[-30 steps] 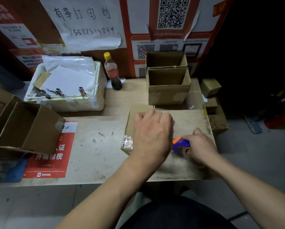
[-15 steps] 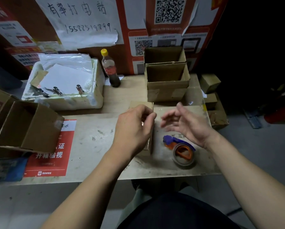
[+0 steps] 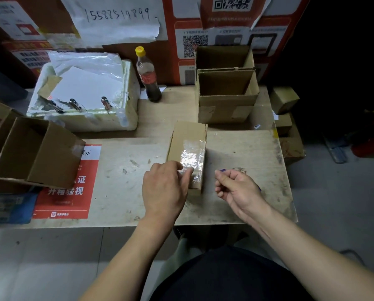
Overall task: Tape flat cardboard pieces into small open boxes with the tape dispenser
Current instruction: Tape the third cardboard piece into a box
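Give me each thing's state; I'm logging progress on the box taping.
Small box: bottom up on the table, seam taped.
Left hand: fingers press the tape's near end.
Right hand: loosely curled, empty, over the tape dispenser.
Tape dispenser: mostly hidden.
Two boxes: upright, open.
Bottle: upright, capped.

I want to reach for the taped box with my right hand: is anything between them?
Nothing visible: only bare table lies between the right hand and the box. The left hand touches its near end.

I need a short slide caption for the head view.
Left hand presses tape on box; right hand hovers beside.
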A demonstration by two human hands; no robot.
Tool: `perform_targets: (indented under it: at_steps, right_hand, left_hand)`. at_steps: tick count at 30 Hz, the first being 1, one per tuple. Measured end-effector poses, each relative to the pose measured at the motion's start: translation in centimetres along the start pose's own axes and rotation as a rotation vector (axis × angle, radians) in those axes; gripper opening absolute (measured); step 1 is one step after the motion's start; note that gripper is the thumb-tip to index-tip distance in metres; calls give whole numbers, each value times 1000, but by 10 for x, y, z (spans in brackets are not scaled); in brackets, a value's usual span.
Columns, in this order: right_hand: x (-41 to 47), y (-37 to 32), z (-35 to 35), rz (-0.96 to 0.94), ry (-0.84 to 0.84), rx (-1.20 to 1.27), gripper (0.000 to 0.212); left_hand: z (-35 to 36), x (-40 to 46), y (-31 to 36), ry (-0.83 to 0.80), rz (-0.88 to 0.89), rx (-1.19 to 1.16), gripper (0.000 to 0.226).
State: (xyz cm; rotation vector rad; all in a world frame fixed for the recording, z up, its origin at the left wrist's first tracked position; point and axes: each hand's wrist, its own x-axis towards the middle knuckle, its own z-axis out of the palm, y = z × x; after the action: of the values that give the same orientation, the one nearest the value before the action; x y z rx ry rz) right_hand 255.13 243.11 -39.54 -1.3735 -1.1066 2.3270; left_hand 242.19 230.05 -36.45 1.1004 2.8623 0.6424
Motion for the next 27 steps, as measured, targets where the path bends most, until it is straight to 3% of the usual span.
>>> perform_targets:
  at_steps: [7,10,13,16,19,23,27]
  right_hand:
    - [5,29,17,-73,82,-51,26]
    - [13,41,25,-87,113,-152,24]
    - [18,43,32,-101,121,-169,21]
    - [20,47,39,-119,140,-186,24]
    - [24,54,48,-170,179,-218,20]
    - [31,58,53,-137,189,-209,6]
    - [36,49,42,-146,239,-548,9]
  left_hand:
    - [9,4,-8,29,154,278,37]
    - [8,2,-9,42,50,341,48]
    - [12,7,-14,-23,-154,205,72]
    - [20,11,-16,-232,-267,-46,83]
    - [27,9,-13,-203,-336,-212,77]
    - [35,6,-10,-117,-352,-189,57]
    - [39,6,-9,-70,-341,-183,40]
